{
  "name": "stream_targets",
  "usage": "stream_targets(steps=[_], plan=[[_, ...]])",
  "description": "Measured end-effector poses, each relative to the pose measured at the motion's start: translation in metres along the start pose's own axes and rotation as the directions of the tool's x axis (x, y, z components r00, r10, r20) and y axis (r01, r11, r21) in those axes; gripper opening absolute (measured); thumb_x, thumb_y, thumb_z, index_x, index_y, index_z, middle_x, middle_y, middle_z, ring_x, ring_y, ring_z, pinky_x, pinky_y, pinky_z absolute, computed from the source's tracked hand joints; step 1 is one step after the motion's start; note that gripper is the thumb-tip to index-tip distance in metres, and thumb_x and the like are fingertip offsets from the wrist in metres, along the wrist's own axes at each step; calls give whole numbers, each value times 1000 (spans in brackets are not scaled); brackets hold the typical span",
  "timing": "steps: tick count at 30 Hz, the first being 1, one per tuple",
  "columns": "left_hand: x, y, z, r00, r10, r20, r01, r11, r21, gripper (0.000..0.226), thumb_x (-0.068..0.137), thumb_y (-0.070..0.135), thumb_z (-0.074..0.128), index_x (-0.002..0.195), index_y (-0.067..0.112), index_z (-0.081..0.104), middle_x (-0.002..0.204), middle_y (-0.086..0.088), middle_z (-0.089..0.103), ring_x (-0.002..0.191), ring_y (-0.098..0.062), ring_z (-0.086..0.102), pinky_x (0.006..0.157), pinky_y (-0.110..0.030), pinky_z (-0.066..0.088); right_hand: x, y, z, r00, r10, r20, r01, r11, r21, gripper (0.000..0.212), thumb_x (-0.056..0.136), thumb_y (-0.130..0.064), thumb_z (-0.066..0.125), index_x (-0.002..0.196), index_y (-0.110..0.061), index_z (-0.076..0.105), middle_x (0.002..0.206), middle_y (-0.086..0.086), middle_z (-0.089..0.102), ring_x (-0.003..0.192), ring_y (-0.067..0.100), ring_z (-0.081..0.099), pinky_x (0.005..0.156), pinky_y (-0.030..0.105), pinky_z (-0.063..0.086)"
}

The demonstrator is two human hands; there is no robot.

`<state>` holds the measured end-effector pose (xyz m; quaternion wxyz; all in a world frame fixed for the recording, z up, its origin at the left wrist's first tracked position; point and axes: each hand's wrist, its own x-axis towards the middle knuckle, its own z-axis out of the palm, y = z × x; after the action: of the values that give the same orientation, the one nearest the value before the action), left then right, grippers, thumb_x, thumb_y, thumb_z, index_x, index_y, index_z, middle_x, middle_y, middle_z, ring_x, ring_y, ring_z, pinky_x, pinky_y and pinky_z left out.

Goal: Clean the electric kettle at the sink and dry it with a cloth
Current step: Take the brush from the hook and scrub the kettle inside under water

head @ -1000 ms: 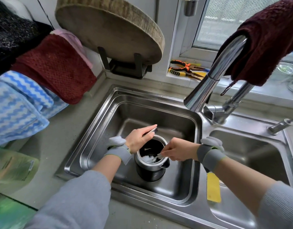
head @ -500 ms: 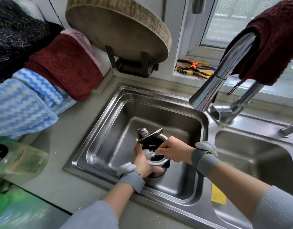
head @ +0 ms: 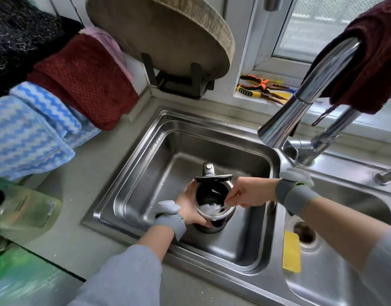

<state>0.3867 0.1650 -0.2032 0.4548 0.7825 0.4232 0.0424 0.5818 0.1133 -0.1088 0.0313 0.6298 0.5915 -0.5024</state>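
A steel electric kettle (head: 221, 224) stands in the left basin of the double sink (head: 146, 168), its lid (head: 213, 178) hinged open toward the back. My left hand (head: 190, 206) wraps around the kettle's left side. My right hand (head: 249, 193) holds a white bristle brush (head: 210, 209) whose head is down inside the kettle. A dark red cloth (head: 371, 62) hangs over the faucet (head: 300, 102). Other cloths hang at the left: a red one (head: 86, 85) and a blue zigzag one (head: 29, 131).
A round wooden chopping board (head: 168, 34) stands in a black holder behind the sink. Pliers (head: 258, 87) lie on the window ledge. A yellow sponge (head: 291, 252) lies on the divider beside the right basin. A green detergent bottle (head: 24, 213) sits on the left counter.
My left hand let go of the lid and moved down to grip the kettle's side. The lid now stands open. The brush keeps moving inside the kettle.
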Motion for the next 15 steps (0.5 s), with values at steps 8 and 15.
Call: stream_targets(steps=[8, 15], plan=[[12, -3, -9, 995, -1, 95, -2, 1000, 29, 112, 36, 28, 95, 132, 31, 36, 121, 17, 54, 112, -1, 53, 90, -8, 38, -3, 2, 3, 997, -49, -62, 47, 998, -34, 19, 90, -24, 60, 96, -12, 74, 43, -9, 48, 43, 7, 39, 53, 21, 39], [24, -4, -1, 960, -13, 281, -18, 994, 108, 150, 20, 56, 87, 143, 39, 4, 151, 0, 23, 139, -10, 32, 112, -31, 36, 3, 10, 13, 977, -104, -185, 78, 987, -141, 22, 90, -20, 57, 101, -8, 71, 98, 13, 70, 89, 29, 63, 86, 34, 50]])
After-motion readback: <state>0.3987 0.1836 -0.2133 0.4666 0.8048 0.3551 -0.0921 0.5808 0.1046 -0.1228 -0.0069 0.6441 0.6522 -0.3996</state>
